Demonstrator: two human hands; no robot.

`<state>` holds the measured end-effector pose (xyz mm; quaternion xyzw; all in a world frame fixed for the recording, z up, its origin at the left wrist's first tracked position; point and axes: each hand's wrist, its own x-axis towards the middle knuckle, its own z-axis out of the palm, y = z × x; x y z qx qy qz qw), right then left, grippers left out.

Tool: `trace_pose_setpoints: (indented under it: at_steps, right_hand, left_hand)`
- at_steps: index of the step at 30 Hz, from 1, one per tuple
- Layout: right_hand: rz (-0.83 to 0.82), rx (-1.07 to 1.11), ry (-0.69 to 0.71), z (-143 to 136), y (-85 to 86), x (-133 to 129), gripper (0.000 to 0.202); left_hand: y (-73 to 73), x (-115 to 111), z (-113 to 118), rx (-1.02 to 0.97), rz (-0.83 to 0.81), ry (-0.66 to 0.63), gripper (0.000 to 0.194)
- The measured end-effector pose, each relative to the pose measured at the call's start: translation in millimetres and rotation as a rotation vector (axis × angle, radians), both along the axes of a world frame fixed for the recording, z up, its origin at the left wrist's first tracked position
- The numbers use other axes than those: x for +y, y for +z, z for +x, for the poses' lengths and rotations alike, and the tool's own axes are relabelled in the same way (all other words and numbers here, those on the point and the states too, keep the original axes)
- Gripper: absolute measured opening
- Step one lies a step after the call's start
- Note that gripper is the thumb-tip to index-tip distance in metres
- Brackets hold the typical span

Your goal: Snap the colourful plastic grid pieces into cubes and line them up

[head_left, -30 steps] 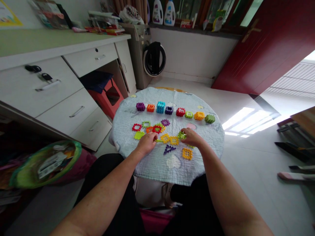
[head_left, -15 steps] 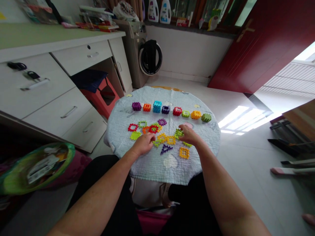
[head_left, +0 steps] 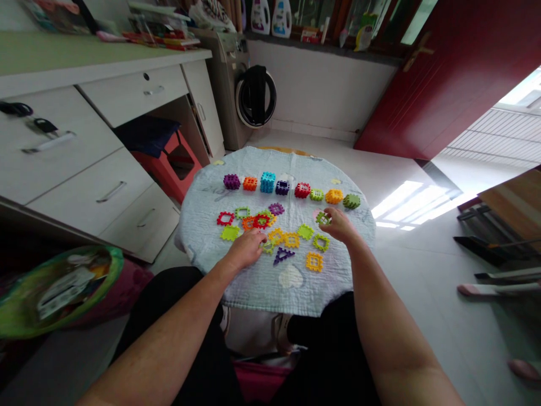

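Observation:
My right hand pinches a green window-style building tile just over the cloth, right of the loose pieces. My left hand rests with curled fingers at the left of the pile, its fingertips by a light green open-frame tile; whether anything is under the fingers is hidden. Between my hands lie yellow tiles, a solid lime tile and a green frame. A purple triangle and a yellow window tile lie nearer me. Red frames are among pieces beyond my left hand.
Across the far part of the cloth-covered table runs a row of sorted stacks, from purple and turquoise to red and dark green. A drawer desk and a bin stand left.
My right hand has moved right and slightly away with the green window tile, leaving the lime tile and green frame uncovered. My left hand has stayed almost still.

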<state>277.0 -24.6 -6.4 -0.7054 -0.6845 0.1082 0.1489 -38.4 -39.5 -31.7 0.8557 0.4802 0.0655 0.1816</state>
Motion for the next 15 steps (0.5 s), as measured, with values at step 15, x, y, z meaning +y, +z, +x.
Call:
trace_pose_setpoints:
  at_steps: [15]
  right_hand:
    - [0.008, 0.077, -0.070, 15.2, -24.1, 10.1, 0.041]
  left_hand:
    - [6.4, 11.3, 0.2, -0.186, 0.117, 0.108, 0.020]
